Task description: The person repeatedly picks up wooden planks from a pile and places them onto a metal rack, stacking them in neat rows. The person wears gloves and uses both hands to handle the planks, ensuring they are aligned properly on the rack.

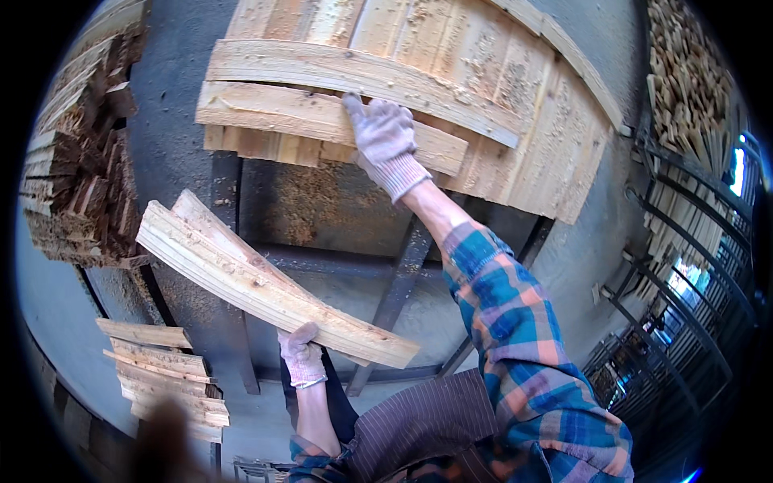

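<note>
In the head view, I see the left hand [303, 357] holding two overlapping boards [233, 274], which reach out to both its sides. The right hand [385, 141], farther forward, grasps a plank [266, 113] on the board pile [535, 157]. Wood pieces [165, 374] lie left of the left hand.

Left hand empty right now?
No, the gloved left hand grips wooden boards, its thumb over the near edge.

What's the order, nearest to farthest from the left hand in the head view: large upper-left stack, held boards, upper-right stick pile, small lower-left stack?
1. Held boards, in the left hand
2. Small stack, lower left
3. Large stack, upper left
4. Stick pile, upper right
</note>
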### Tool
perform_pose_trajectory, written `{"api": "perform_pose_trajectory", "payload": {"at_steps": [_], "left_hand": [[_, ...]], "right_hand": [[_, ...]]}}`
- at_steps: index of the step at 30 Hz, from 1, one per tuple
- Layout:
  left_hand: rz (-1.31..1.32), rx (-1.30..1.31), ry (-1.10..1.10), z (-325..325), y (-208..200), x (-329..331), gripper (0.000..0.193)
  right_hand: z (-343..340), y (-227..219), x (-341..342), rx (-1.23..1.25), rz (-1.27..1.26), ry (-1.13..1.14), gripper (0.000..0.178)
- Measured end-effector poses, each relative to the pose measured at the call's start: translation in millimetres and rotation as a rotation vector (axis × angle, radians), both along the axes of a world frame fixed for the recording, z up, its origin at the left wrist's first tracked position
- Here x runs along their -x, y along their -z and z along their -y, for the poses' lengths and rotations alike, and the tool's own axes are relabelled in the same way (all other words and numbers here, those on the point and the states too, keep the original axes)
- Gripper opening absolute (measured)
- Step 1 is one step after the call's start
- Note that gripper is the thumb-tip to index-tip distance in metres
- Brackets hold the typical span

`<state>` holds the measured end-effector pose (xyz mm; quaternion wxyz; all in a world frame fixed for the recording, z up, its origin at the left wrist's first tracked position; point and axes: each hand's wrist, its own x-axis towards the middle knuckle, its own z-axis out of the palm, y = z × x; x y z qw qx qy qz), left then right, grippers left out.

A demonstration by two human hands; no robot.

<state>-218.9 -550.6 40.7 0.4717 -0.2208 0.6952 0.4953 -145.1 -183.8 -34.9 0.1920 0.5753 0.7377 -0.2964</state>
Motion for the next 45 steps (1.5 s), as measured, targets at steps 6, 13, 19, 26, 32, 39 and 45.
{"api": "perform_pose_trajectory", "payload": {"at_steps": [6,13,19,26,32,39,45], "left_hand": [[-0.001,-0.04,0.103,-3.6,8.6,-1.6,0.076],[0.052,-0.098,0.038,-15.2,8.5,-3.7,0.071],[0.169,-0.245,-0.019,-13.1,19.9,-12.2,0.083],[0.123,-0.18,-0.01,5.8,25.6,-7.2,0.075],[0.131,-0.21,-0.054,0.2,21.0,-3.6,0.079],[0.113,-0.156,-0.04,-19.7,8.3,7.4,0.08],[0.024,-0.13,0.009,-17.5,15.3,0.1,0.079]], "right_hand": [[18.0,-33.5,-53.7,-0.074,0.072,-0.338,0.06],[-23.7,-116.6,-112.2,-0.123,-0.038,-0.309,0.088],[-73.9,-22.3,-99.3,-0.228,0.199,-0.359,0.107],[-54.4,-10.3,-82.3,-0.232,0.124,-0.31,0.102],[-3.2,-7.6,-79.2,-0.239,0.084,-0.38,0.099],[-5.8,-10.4,-83.2,-0.247,-0.039,-0.347,0.092],[5.9,-68.6,-126.8,-0.052,-0.18,-0.062,0.099]]}}
